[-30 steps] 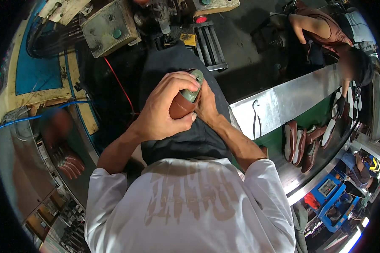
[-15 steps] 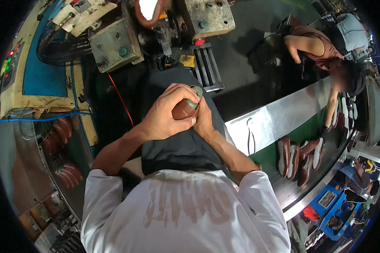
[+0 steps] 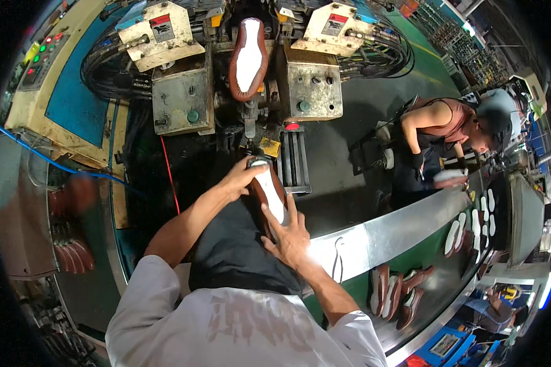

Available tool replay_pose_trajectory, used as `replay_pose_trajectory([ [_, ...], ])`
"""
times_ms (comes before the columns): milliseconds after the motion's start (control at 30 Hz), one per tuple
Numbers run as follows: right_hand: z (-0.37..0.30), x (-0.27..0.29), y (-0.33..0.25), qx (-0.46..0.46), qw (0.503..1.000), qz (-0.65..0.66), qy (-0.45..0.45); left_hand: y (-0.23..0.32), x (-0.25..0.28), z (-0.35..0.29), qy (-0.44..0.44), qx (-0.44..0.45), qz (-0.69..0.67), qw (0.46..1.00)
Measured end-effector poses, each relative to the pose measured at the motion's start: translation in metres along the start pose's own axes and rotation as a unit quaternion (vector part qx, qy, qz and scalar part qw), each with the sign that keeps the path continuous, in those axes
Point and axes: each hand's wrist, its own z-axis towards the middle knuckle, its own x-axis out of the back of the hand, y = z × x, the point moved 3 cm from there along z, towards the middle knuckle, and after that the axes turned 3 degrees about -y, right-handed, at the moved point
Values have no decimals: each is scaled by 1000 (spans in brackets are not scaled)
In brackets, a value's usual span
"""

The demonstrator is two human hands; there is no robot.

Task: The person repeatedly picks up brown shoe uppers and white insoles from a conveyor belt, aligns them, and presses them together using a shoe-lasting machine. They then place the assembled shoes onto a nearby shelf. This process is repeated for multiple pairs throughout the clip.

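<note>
A brown shoe upper [image 3: 275, 186] with a white insole [image 3: 270, 192] facing up lies lengthwise over my dark-clad lap. Its far end is held by my left hand [image 3: 242, 177], fingers closed round it with a dark edge showing at the tip. My right hand [image 3: 291, 238] lies against the near end, fingers spread over the insole and the side. The near tip is partly hidden under that hand. Ahead, another brown shoe [image 3: 234, 70] sits sole up on the machine, its white insole [image 3: 249, 58] showing.
Two control boxes [image 3: 180, 101] [image 3: 312, 92] flank the machine. To the right runs a bench with a metal edge [image 3: 386, 226], bearing brown shoes [image 3: 393, 293] and white insoles [image 3: 476, 226]. A co-worker [image 3: 447, 122] bends over its far end. More brown shoes [image 3: 73, 254] stand left.
The shoe has turned so its white insole faces up. My right hand has spread out along it, while my left grips the far end. The view has tilted up toward the machine.
</note>
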Motion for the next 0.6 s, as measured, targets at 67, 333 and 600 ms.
replay_pose_trajectory([
  [67, -3, -16, 14, 35, 998, -13, 53, -8, 6, 8, -19, 15, -7, 1000],
  [333, 20, 30, 32, -30, 980, 99, 169, 151, 107, 63, 142, -342, -71, 926],
  [600, 150, 170, -27, 64, 958, -11, 279, 265, 82, 63, -49, -315, -81, 944],
])
